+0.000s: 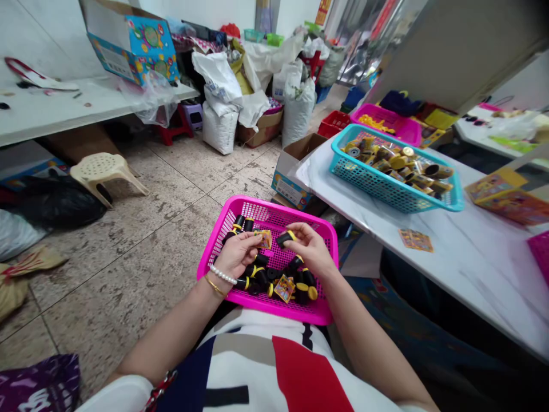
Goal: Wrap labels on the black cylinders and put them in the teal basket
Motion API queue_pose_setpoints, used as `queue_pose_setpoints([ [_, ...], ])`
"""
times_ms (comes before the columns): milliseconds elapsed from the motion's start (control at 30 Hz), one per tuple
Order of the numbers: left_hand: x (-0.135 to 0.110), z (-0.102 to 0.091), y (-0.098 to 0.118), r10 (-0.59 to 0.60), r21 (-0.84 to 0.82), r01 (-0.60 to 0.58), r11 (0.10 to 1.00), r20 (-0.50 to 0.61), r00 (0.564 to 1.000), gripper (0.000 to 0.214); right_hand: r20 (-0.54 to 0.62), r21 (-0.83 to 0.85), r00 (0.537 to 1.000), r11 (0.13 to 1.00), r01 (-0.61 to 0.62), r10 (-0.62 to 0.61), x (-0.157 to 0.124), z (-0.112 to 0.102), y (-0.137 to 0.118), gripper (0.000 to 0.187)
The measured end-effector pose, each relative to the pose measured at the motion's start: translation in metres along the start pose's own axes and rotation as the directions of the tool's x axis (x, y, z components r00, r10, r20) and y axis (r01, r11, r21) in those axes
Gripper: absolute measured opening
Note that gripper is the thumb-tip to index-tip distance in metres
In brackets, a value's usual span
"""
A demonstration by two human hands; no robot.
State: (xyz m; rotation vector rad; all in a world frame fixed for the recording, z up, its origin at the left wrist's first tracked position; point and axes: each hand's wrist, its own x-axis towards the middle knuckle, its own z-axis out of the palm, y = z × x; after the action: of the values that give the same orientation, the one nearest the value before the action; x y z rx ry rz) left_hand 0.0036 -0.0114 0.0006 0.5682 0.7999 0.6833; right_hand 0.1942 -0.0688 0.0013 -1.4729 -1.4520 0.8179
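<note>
Black cylinder with yellow cap (pixel 285 238): pinched in the fingers of the right hand (pixel 311 252), above the pink basket (pixel 266 203) on the person's lap. Left hand (pixel 237 256): fingers closed on 1 printed sticker (pixel 265 238), just beside that cylinder. Bare cylinders (pixel 257 276), roughly 12, lie in the pink basket. Teal basket (pixel 386 191) on the tabletop (pixel 472 263) is heaped with wrapped cylinders (pixel 398 163). Judgement: a large batch done, the lap batch outstanding.

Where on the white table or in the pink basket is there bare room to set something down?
White table: bare from teal basket and sticker sheet to its near edge. Pink basket: crowded with black tubes around left hand and right hand; only far right mesh bare.
</note>
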Motion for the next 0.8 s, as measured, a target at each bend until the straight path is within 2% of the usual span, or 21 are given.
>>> queue_pose_setpoints([
  [33,0.0,0.0,0.0,0.0,-0.009,0.001,1.0,0.004,1.0,0.026,-0.048,0.198,0.998,0.98,-0.029,0.039,-0.003,0.001,-0.003,0.039],
  [67,0.001,-0.001,0.0,-0.001,-0.019,0.001,1.0,0.01,1.0,0.025,-0.066,0.317,0.995,0.947,-0.048,0.073,-0.005,0.002,-0.006,0.04],
  [167,0.001,-0.002,-0.002,-0.008,-0.048,0.009,0.999,0.037,0.999,0.023,-0.077,0.418,0.989,0.905,-0.084,0.127,-0.009,0.01,-0.012,0.035],
  [267,0.002,-0.002,-0.003,-0.021,-0.076,0.026,0.997,0.068,0.997,0.021,-0.071,0.43,0.988,0.898,-0.096,0.139,-0.008,0.015,-0.015,0.03],
  [400,0.002,-0.002,-0.002,-0.04,-0.104,0.052,0.993,0.113,0.993,0.019,-0.131,0.363,0.982,0.928,-0.079,0.134,-0.008,0.018,-0.02,0.03],
  [567,0.001,-0.001,-0.004,-0.015,-0.083,0.023,0.996,0.089,0.996,0.021,-0.127,0.327,0.987,0.944,-0.056,0.103,-0.011,0.028,-0.025,0.031],
  [733,-0.002,0.002,-0.005,0.087,-0.033,-0.087,0.996,-0.011,0.996,0.028,-0.333,0.202,0.942,0.979,0.021,0.048,-0.012,0.033,-0.021,0.033],
  [800,-0.004,0.003,-0.004,0.113,-0.023,-0.113,0.993,0.007,0.994,0.032,-0.344,0.194,0.939,0.979,0.055,0.015,-0.014,0.033,-0.02,0.033],
])
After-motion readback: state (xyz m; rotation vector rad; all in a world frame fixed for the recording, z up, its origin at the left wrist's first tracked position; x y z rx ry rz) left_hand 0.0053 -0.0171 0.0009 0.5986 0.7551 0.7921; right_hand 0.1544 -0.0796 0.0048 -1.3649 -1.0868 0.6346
